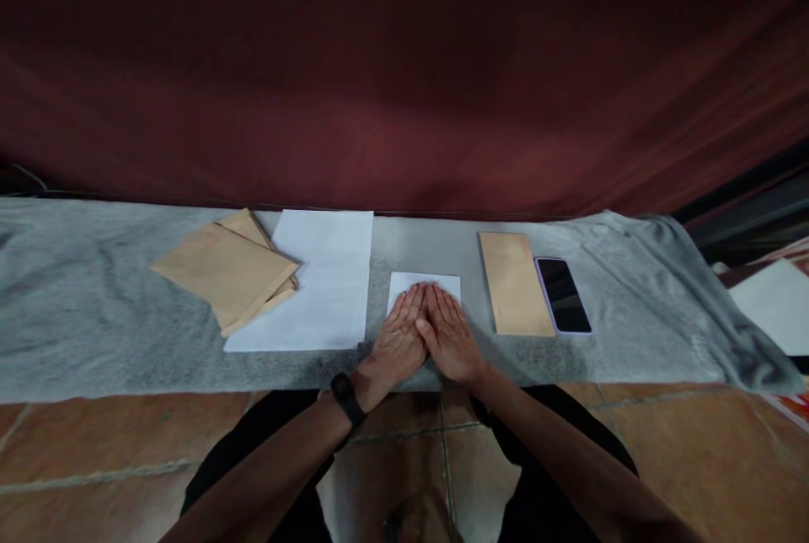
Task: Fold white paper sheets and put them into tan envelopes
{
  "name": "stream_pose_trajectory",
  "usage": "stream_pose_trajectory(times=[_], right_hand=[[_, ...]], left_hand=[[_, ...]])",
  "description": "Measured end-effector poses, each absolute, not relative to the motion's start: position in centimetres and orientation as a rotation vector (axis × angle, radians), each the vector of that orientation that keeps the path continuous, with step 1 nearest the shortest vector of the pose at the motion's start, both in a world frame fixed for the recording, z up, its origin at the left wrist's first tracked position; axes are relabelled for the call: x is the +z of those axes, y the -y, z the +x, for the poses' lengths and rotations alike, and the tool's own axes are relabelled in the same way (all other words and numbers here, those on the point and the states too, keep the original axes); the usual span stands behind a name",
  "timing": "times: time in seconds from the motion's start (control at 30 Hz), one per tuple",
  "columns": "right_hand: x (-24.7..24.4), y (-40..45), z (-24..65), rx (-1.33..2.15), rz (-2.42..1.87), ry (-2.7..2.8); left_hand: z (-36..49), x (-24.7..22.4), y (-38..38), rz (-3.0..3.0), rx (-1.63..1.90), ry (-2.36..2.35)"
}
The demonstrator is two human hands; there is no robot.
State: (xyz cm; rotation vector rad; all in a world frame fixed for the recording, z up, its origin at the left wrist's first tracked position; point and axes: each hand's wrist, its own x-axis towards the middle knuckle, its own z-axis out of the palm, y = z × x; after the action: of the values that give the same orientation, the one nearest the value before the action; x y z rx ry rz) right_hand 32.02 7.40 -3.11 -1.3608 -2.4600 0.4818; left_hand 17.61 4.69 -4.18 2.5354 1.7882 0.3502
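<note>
A small white paper (pixel 402 282) lies on the grey cloth in front of me. My left hand (pixel 403 334) rests flat on it, fingers stretched forward, and a black band circles that wrist. Beside it, my right hand (pixel 450 336) also lies flat on the paper, the two hands touching at the fingers. Both palms face down and hide the paper's lower part. To the right is a brown envelope (pixel 517 283). Larger white sheets (pixel 329 282) lie to the left, partly under several brown envelopes (pixel 224 265) in a loose pile.
A phone (pixel 564 296) with a purple edge lies right of the single envelope. Grey cloth (pixel 76 298) covers the narrow table. A dark red curtain (pixel 379 104) hangs behind it. At the far right edge is another white sheet (pixel 776 307). Tiled floor shows below.
</note>
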Motion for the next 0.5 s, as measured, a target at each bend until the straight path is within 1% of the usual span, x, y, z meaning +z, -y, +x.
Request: stream_pose_trajectory(times=[0.23, 0.5], right_hand=[[-4.5, -7.8, 33.7, 0.27, -1.374, 2.481], [-5.4, -8.0, 35.3, 0.163, -1.349, 2.404]], left_hand=[[16.6, -3.0, -4.6, 2.449, 0.392, -1.839], [15.3, -2.8, -4.2, 2.375, 0.412, -1.929]])
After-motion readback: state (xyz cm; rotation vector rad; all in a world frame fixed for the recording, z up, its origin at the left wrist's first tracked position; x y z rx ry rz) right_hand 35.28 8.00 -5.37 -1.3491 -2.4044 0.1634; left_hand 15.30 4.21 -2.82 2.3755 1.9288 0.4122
